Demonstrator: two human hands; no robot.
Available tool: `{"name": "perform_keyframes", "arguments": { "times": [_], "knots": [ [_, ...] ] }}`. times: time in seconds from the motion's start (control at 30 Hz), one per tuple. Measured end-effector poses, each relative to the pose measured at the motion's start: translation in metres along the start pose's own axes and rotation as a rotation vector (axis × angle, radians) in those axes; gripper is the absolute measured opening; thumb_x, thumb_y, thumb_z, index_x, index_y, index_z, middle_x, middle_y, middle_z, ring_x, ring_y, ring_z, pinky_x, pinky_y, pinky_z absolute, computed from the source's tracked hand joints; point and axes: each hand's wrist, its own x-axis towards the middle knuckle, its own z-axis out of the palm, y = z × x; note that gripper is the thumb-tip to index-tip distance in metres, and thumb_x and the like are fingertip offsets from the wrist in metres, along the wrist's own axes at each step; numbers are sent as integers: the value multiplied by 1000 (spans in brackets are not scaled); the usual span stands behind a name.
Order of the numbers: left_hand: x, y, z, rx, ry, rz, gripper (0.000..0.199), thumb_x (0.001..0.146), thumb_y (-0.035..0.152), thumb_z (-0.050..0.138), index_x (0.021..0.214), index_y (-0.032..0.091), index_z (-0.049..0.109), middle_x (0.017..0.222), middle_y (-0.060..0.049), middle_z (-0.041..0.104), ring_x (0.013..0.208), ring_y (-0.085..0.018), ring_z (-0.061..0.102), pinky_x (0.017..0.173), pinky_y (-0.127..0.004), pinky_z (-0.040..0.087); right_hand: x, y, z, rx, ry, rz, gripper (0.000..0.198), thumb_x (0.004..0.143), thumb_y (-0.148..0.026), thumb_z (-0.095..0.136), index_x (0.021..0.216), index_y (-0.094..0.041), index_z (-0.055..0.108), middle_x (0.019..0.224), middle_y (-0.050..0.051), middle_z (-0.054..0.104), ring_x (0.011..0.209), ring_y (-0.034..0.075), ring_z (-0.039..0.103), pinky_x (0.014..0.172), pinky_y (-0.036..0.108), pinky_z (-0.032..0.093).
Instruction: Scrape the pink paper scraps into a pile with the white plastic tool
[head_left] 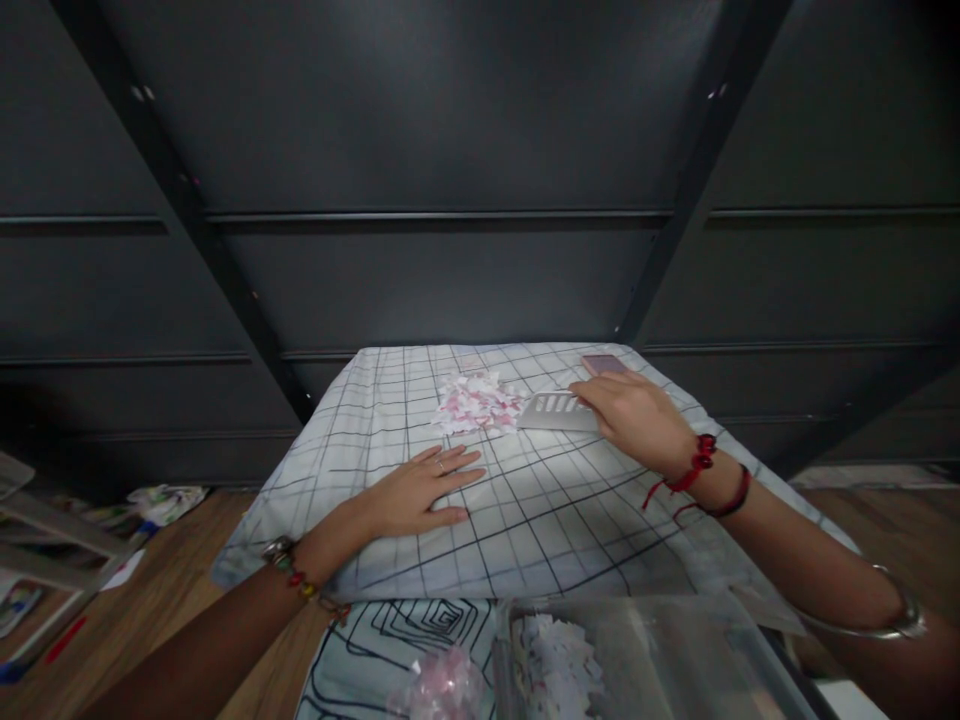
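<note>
My left hand (429, 490) lies flat on the checked cloth (517, 530), fingers spread, just in front of a heap of white and pink paper scraps (478, 403). In my right hand (634, 412) is a light grey slotted scoop (559, 412), gripped at its right end. The scoop rests low over the cloth, and its left edge meets the right side of the heap. My fingers hide the scoop's right end.
A phone-like flat pink object (602, 364) lies behind my right hand. Nearer me, a clear plastic box (675, 660) holds white paper scraps, beside a clear bag with pink contents (448, 682). Dark panels (450, 290) rise behind the table; a stool-like frame (56, 560) stands left.
</note>
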Motion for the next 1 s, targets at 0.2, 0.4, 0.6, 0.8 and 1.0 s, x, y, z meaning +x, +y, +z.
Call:
{"name": "perform_keyframes", "arguments": {
  "times": [0.2,0.4,0.6,0.8,1.0],
  "knots": [
    [0,0,1,10,3,-8,50,91,46,42,135,26,32,143,-3,26,131,-23,23,107,-42,16,2,-1,2,-15,-28,-8,29,72,-2,39,87,-15,62,78,6,66,76,18,56,71,29,38],
    [1,2,0,-6,13,-16,48,91,45,42,134,26,33,143,-3,28,130,-23,25,107,-43,16,5,-4,3,-31,-20,10,28,74,-4,40,89,-14,61,80,7,65,78,18,55,73,29,37],
    [1,2,1,-3,7,-17,49,91,47,41,135,26,32,143,-3,27,130,-22,24,107,-43,16,3,-5,2,-23,4,-17,28,74,-4,40,89,-14,61,80,8,65,75,19,54,70,29,36],
    [1,1,1,6,0,-22,49,91,47,40,134,24,34,143,-4,28,130,-21,24,107,-42,15,2,-6,5,-56,-1,-19,29,72,-2,42,90,-13,61,78,7,64,74,20,54,69,29,35],
    [1,1,2,9,-5,-26,50,91,49,37,135,25,32,143,-4,27,131,-21,23,107,-42,15,5,-6,7,-53,6,-22,28,75,-4,42,93,-12,61,79,8,64,77,20,54,71,31,34]
  ]
}}
